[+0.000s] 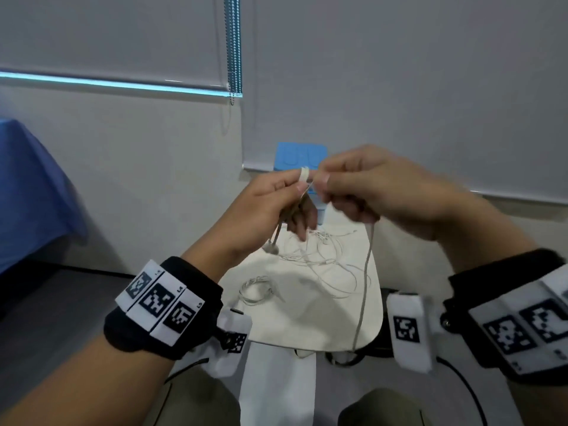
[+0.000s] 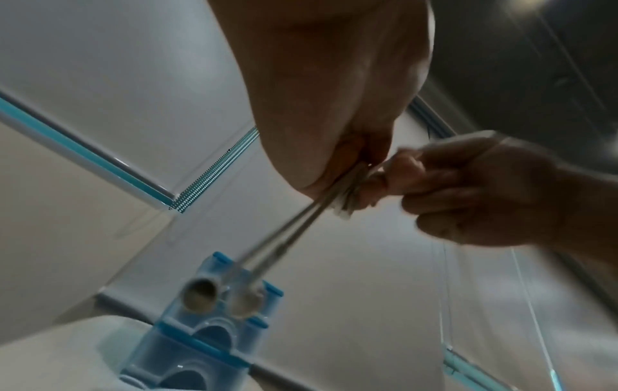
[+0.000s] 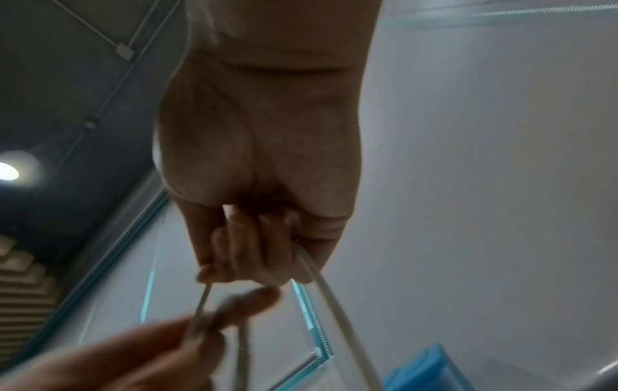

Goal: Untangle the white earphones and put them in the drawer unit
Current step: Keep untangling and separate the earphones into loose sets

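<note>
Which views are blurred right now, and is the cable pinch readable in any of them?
Head view: mild motion blur on the right hand; pinch on the earphone cable readable. Left wrist view: earbuds smeared, left hand sharper. Right wrist view: dim, the lower hand blurred.

The hands are being viewed downward from the head; close upward views are being given from both wrists, the drawer unit (image 2: 200,341) shared.

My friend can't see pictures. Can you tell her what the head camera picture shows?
Two hands, left and right, pinch a white earphone cord above a small white table. More tangled cords lie on the table, and a blue drawer unit stands behind the hands.
</note>
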Available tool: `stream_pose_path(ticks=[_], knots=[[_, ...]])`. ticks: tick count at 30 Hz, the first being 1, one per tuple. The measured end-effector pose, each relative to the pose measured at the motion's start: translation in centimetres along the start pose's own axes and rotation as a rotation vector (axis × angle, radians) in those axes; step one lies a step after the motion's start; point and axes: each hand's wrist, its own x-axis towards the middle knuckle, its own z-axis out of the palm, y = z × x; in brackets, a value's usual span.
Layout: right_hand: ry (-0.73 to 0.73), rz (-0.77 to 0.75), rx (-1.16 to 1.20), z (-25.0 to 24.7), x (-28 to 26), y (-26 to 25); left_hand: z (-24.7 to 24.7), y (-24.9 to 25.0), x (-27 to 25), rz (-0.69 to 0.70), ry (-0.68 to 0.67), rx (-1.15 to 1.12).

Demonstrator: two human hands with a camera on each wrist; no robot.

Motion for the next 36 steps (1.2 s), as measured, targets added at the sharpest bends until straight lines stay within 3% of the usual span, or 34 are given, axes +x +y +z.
stream_pose_path(ticks=[4, 8, 13, 17, 22, 25, 27, 30, 36], knots=[[0.184, -0.029, 0.101, -1.3, 1.0, 1.3, -0.1, 1.1, -0.1, -0.012, -0.087, -0.184], [0.221, 0.025, 0.215, 0.2, 0.9, 3.9, -0.6, 1.8, 0.1, -0.030, -0.098, -0.326], [-0.054, 0.163, 0.023, 3.7, -0.4, 4.5, 0.2, 1.1, 0.6, -0.027, 0.119, -0.344], [-0.211, 0.147, -0.174, 2.5, -1.0, 1.9, 0.7, -0.6, 0.4, -0.036, 0.146, -0.213], [0.043, 0.013, -0.071, -1.5, -0.5, -0.5, 0.6, 0.1, 0.0, -0.002, 0.049, 0.005], [0.190, -0.008, -0.021, -2.5, 0.3, 0.4, 0.4, 0.8, 0.0, 0.005, -0.007, -0.015], [0.209, 0.010, 0.043, -2.0, 0.7, 1.7, 0.1, 1.2, 0.0, 0.021, -0.069, -0.106], [0.143, 0.074, 0.114, -0.3, 0.6, 3.7, 0.0, 2.0, 0.1, 0.047, -0.041, -0.275], [-0.186, 0.123, 0.004, 1.5, -1.3, 3.5, 1.1, 1.9, 0.3, 0.097, 0.072, -0.266]])
